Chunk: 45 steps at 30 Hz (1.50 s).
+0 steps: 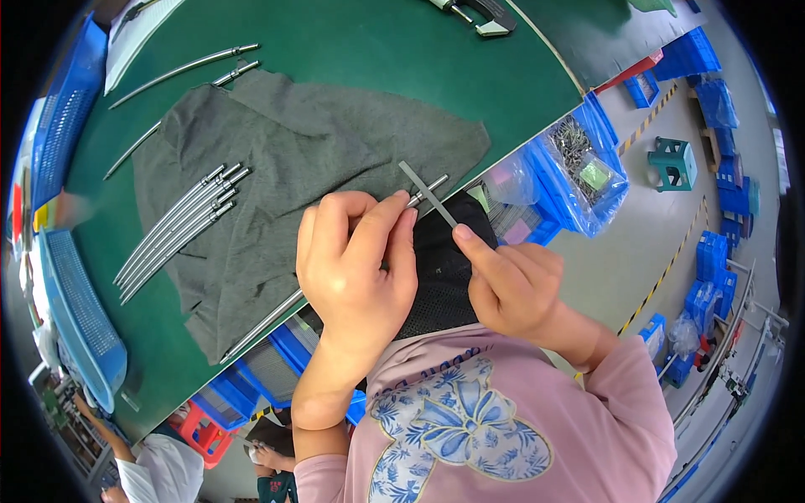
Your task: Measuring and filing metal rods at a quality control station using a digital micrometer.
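My left hand (356, 260) is closed around a thin silvery metal rod (267, 324). The rod's stepped tip sticks out past my thumb and forefinger, and its long end slants down-left over the cloth's near edge. In my right hand (518, 285) is a flat grey file (432, 199), gripped at its lower end with the forefinger stretched along it. The file lies crosswise at the rod's tip; I cannot tell whether they touch. Beneath my left hand a grey cloth (335, 126) covers part of the green table, and a bundle of several similar rods (180, 230) rests on it.
More rods (184, 74) lie at the far left. Blue baskets (84, 314) line the table's left edge. A power tool (482, 17) is at the far edge. A blue bin of small metal parts (574, 159) stands right of the table. Another person (163, 469) is at lower left.
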Tool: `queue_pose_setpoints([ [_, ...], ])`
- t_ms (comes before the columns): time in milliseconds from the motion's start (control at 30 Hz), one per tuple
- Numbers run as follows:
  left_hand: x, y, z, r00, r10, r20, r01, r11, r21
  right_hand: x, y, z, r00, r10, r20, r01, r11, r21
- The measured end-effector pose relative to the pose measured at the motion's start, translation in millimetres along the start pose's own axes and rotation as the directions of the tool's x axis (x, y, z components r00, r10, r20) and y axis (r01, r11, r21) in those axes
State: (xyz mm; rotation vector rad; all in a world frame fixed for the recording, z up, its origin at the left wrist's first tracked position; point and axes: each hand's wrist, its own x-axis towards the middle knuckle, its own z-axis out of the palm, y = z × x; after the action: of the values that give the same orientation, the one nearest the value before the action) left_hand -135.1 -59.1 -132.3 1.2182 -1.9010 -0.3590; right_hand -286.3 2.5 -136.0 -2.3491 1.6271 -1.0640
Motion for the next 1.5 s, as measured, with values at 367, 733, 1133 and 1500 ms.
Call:
queue_pose_setpoints([
  [367, -4.8, -2.3, 7.2, 0.995, 0.054, -0.081, -0.052, 0.998, 0.026, 3.9, -6.4, -4.7, 0.995, 0.0, 0.097, 0.005, 0.999, -0.05],
  [733, -0.8, -3.7, 11.0, 0.991, 0.053, -0.125, -0.049, 0.998, 0.035, 25.1, -3.1, 2.7, 0.992, 0.021, 0.127, -0.013, 0.998, -0.068],
  [1133, -3.4, -3.4, 13.4, 0.991, 0.051, -0.121, -0.047, 0.998, 0.036, 12.5, -2.5, -0.4, 0.988, 0.019, 0.151, -0.002, 0.993, -0.114],
  [1500, -3.2, -3.0, 14.3, 0.984, 0.084, -0.156, -0.08, 0.996, 0.031, 21.7, -2.5, 5.6, 0.996, -0.001, 0.088, 0.004, 1.0, -0.031],
])
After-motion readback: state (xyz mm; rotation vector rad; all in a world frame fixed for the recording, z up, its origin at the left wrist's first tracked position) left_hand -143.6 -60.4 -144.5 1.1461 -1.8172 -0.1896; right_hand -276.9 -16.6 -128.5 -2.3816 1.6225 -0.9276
